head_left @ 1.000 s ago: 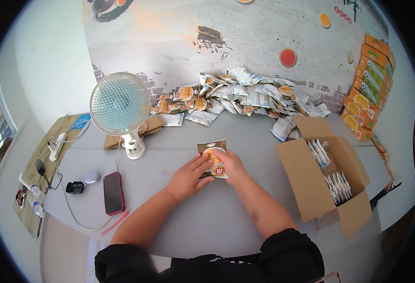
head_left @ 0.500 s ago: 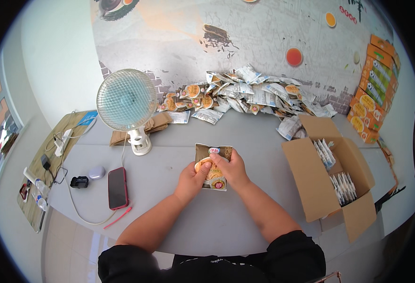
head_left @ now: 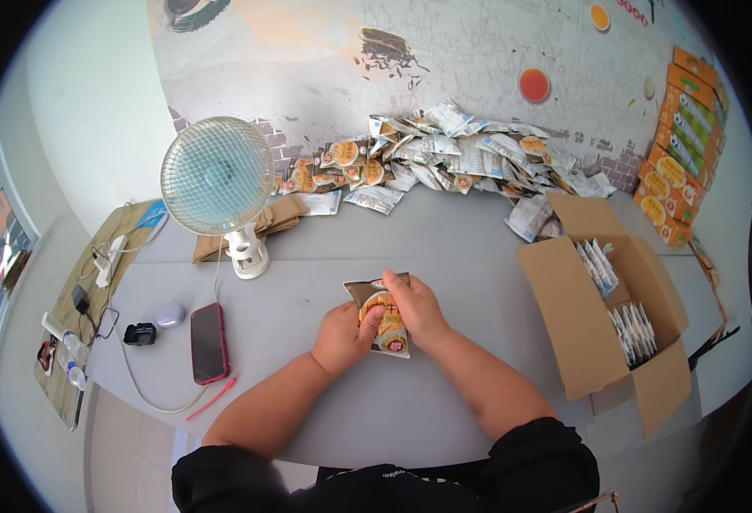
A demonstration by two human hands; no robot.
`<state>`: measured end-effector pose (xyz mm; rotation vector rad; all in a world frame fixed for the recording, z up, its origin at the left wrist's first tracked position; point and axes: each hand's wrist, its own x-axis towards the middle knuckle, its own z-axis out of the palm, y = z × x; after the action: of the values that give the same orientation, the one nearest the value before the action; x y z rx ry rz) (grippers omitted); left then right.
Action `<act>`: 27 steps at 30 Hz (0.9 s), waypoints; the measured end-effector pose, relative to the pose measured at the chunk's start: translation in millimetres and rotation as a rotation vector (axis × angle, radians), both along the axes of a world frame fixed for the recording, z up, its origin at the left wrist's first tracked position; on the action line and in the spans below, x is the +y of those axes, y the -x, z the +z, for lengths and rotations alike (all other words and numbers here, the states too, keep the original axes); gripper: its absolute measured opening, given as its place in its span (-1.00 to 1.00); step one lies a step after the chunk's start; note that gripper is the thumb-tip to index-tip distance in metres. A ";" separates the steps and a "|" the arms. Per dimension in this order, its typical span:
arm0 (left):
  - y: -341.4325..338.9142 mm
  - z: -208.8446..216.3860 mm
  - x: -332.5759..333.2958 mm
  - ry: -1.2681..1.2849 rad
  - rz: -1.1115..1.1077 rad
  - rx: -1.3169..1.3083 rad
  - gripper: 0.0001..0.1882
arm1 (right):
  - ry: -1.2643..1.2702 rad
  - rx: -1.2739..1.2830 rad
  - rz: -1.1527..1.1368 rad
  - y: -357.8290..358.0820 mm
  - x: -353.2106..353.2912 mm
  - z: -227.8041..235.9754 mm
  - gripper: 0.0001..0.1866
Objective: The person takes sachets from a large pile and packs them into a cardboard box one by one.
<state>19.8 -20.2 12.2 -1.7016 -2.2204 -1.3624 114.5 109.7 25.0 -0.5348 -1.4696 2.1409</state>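
Note:
Between both hands, over the middle of the grey table (head_left: 307, 291), is a brown and orange food packet (head_left: 386, 318) with its printed front up. My left hand (head_left: 344, 335) grips its left side, thumb lying across the front. On its upper right side my right hand (head_left: 416, 309) is closed, the thumb near the top edge. The fingers beneath the packet are hidden. To the right stands an open cardboard box (head_left: 564, 329) with two rows of upright packets (head_left: 632, 333) inside.
A heap of similar packets (head_left: 470, 158) lies along the wall. At the left are a clip fan (head_left: 218, 179), folded brown paper (head_left: 283, 214), a phone (head_left: 209, 344), a small lilac case (head_left: 171, 315) and cables. Orange cartons (head_left: 679, 162) are stacked at the far right.
The packet has tilted and bent between my hands, its top left corner now standing out. My hands have moved slightly lower in view, and the whole view has shifted a little.

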 end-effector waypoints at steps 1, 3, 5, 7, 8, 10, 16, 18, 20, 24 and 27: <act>-0.5 1.2 -0.6 0.015 0.000 0.032 -0.53 | 0.017 -0.021 -0.006 0.6 1.9 -2.4 -0.55; -1.0 4.5 -2.5 0.054 -0.012 0.088 -0.55 | 0.050 -0.058 -0.011 2.7 7.2 -6.3 -0.50; -3.0 7.8 -2.3 0.101 -0.035 0.136 -0.55 | 0.143 -0.073 -0.020 1.6 8.0 -4.7 -0.46; -3.1 5.5 -1.0 0.152 -0.020 0.095 -0.55 | 0.211 -0.089 -0.046 0.6 1.8 5.4 -0.44; -3.3 4.5 -0.9 0.178 -0.013 0.074 -0.54 | 0.189 -0.119 -0.075 2.7 2.7 5.3 -0.44; -9.8 7.6 1.3 0.228 -0.055 0.137 -0.56 | 0.141 -0.184 -0.159 1.2 8.3 7.1 -0.45; -14.5 6.3 -1.8 0.093 -0.162 0.386 -0.63 | 0.094 -0.084 -0.058 -5.2 13.9 6.8 -0.42; -12.6 5.3 -3.8 -0.017 -0.164 0.464 -0.60 | 0.117 -0.053 0.059 -7.3 13.8 9.9 -0.39; -11.6 6.0 -5.8 -0.065 -0.170 0.496 -0.59 | 0.139 -0.032 0.151 -8.3 12.9 15.6 -0.38; -12.6 10.6 -9.0 -0.022 -0.184 0.385 -0.57 | 0.176 0.015 0.170 -10.5 16.2 15.3 -0.41; -6.1 10.0 -5.9 -0.021 -0.122 0.141 -0.55 | 0.199 0.027 -0.003 0.0 14.5 7.5 -0.44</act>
<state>25.8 -26.1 22.2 -1.8906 -2.0523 -1.2395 114.5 124.2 32.5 -0.5756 -1.2472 2.2970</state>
